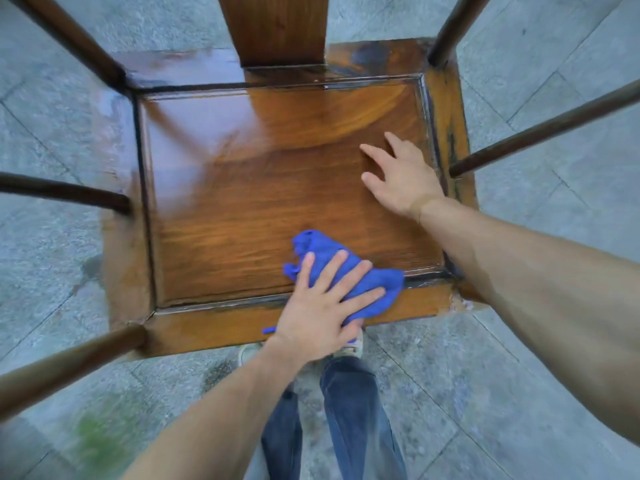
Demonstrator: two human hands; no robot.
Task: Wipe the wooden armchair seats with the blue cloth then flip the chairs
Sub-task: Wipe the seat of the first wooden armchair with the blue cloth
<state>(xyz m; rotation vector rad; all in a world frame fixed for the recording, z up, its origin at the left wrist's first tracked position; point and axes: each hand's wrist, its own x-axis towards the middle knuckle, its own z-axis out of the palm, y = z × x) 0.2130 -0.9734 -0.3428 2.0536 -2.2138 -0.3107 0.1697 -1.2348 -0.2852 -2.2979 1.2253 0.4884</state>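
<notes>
Brown polished wood fills the middle of the frame: an armchair seat (277, 188) seen from straight above, a recessed panel inside a raised border. Part of the surface gleams, likely damp.

At lower centre, the left hand (322, 306) lies flat on a bunched blue cloth (346, 268), fingers straight and spread, pressing it down where the panel meets the front border. The flat palm seems chosen to spread pressure for wiping, and the spot suggests the dark groove along that edge is being cleaned.

At right of centre, the right hand (401, 178) rests on the bare panel, fingers apart and relaxed, holding nothing. It probably steadies the chair or props the person leaning over.

Dark rails (540, 133) slant away from the seat's left and right sides, and a broad back slat (273, 26) rises at top centre. These fence the seat on three sides; only the front edge, at the bottom, is open. The panel's left half is free for sweeping the cloth.

Grey stone paving (519, 375) surrounds the chair. Blue trouser legs (349, 410) stand below the front edge.
</notes>
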